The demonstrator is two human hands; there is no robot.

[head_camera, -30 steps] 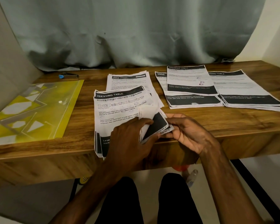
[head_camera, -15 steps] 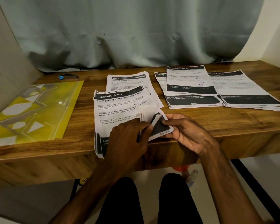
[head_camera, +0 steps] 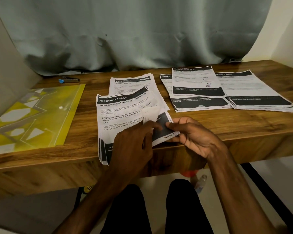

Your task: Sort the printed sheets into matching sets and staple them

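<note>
A stack of printed sheets [head_camera: 122, 114] headed "DRESSING TABLE" lies at the table's front edge, its near end hanging over. My left hand [head_camera: 134, 146] rests on the stack's lower right part, fingers curled at the turned-up sheet corners. My right hand [head_camera: 193, 137] pinches the lower right corner, where a sheet marked "Page No: 6" [head_camera: 166, 132] shows. Behind this stack lies a second stack [head_camera: 132, 81] numbered 2652. At the right are a stack numbered 3800 [head_camera: 200, 103], a sheet [head_camera: 196, 81] on top of it, and a thick stack [head_camera: 257, 93]. A stapler [head_camera: 69, 80] with a blue tip sits far left.
A yellow plastic folder [head_camera: 35, 115] lies on the left of the wooden table [head_camera: 243, 125]. A grey curtain [head_camera: 142, 31] hangs behind. A bottle [head_camera: 200, 183] stands on the floor under the table, beside my legs.
The lifted corner sheets have been lowered flatter onto the stack. My left fingers have slid right over the corner, and "Page No: 6" has come into sight under my right thumb.
</note>
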